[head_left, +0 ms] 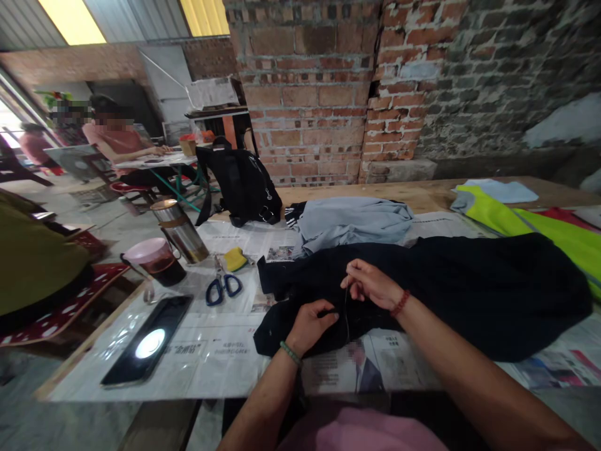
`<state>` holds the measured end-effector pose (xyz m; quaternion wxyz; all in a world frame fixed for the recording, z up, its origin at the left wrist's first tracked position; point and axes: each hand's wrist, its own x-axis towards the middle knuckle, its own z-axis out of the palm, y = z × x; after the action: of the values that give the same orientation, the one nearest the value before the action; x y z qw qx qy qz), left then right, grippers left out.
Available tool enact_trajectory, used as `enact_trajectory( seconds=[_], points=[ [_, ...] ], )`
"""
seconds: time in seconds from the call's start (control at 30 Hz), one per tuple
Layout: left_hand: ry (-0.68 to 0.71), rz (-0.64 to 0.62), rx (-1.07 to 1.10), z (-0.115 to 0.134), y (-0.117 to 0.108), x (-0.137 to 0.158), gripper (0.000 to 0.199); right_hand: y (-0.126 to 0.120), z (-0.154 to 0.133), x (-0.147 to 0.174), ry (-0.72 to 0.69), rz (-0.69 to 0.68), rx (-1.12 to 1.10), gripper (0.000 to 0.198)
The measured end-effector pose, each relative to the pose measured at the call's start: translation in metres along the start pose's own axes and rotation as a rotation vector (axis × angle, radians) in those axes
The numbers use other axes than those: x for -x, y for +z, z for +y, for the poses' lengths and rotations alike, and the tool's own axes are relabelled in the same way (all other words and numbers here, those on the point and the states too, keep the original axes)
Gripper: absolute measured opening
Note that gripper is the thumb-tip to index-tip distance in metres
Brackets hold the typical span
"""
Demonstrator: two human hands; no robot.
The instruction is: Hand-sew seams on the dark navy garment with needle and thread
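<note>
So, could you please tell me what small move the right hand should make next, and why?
I'd probably raise the right hand gently to draw the thin thread taut: it hangs from that hand over the dark cloth, looking slightly bowed, while the left hand is on the cloth and could steady it.

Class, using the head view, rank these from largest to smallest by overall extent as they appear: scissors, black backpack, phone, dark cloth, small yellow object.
1. Dark cloth
2. Black backpack
3. Phone, though lying nearer the camera enlarges it
4. Scissors
5. Small yellow object
</note>
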<state>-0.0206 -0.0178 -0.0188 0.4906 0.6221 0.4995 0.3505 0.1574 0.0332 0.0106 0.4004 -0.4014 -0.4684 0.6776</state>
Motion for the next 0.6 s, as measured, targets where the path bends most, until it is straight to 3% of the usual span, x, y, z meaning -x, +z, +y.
enact_trajectory(
  seconds=[0.1, 0.17, 0.33, 0.6],
  points=[
    [-0.006, 0.014, 0.004, 0.0, 0.0, -0.001, 0.014, -0.004, -0.014, -0.016, 0.05, -0.101, -0.104, 0.014],
    [0.005, 0.03, 0.003, 0.0, 0.0, 0.0, 0.013, -0.007, -0.02, -0.027, 0.062, -0.092, -0.165, 0.007],
    [0.009, 0.032, 0.015, -0.002, -0.001, -0.001, 0.013, -0.014, -0.031, -0.045, -0.104, 0.066, -0.23, 0.006],
    [0.033, 0.005, -0.022, -0.006, -0.001, -0.001, 0.014, -0.028, -0.049, -0.063, -0.419, 0.352, -0.094, 0.009]
  ],
)
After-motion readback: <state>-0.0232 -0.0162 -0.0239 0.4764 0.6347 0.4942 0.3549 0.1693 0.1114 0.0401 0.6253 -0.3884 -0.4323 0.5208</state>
